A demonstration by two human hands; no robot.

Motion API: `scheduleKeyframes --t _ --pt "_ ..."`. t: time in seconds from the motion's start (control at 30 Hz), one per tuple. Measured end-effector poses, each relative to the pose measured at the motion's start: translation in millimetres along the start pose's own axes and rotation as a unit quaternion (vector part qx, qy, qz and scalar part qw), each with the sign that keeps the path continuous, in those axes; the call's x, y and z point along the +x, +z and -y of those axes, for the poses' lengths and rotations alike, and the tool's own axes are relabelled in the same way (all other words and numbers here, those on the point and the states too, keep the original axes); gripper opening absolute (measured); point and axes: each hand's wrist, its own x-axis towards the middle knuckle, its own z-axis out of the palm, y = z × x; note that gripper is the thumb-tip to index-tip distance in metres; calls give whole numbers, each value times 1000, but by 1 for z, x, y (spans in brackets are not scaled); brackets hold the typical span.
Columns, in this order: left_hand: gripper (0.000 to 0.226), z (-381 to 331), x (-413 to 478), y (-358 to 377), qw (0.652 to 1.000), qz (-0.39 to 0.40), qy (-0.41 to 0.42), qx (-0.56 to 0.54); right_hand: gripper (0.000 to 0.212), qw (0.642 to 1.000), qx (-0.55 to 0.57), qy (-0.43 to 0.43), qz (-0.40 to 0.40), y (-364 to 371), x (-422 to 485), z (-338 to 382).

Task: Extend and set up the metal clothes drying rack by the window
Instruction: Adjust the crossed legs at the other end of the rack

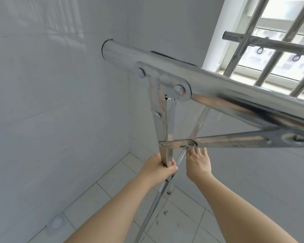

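Observation:
The metal drying rack fills the view: a thick shiny top tube (218,85) runs from upper left to right, with a bracket plate bolted near its left end. A square upright leg (162,130) drops from the bracket to the tiled floor. A flat brace (235,140) crosses from the leg to the tube at the right. My left hand (158,168) is closed around the leg just below the brace. My right hand (198,163) is spread, fingertips touching the underside of the brace near its pivot. A thin diagonal rod (197,127) passes between my hands.
White tiled walls meet in a corner at the left and behind the rack. A barred window (270,55) is at the upper right, with a second rail (263,42) with small rings in front of it. Small bits of debris (165,212) lie on the white floor tiles.

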Motion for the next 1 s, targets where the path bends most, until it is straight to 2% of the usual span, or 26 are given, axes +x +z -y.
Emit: scheduleKeyframes --t 0.1,0.23,0.5,0.57,0.67,0.87,0.97,1.0 --pt "24 0 -1 0 1000 -12 8 23 85 999 -38 9 -5 3 -1 -2" --pt "17 3 -7 -6 999 -22 6 45 78 999 -37 -2 -12 5 -6 2" --pt "9 16 -32 -35 998 -37 -20 45 72 992 119 1 33 -15 -14 36" --pt "10 17 -35 -39 998 -27 -18 51 80 995 91 -29 18 -22 -18 35" --pt "13 20 -39 -41 998 -27 -12 53 78 998 43 -46 -2 -25 -34 30" --pt "8 13 -37 -40 998 -24 -14 55 75 998 54 -24 5 -12 -86 -2" --pt "2 7 -33 -36 997 -63 -28 18 75 999 54 4 2 -11 -114 -25" --pt "7 6 -32 -33 996 -79 -44 19 75 998 55 15 5 -13 -123 -33"
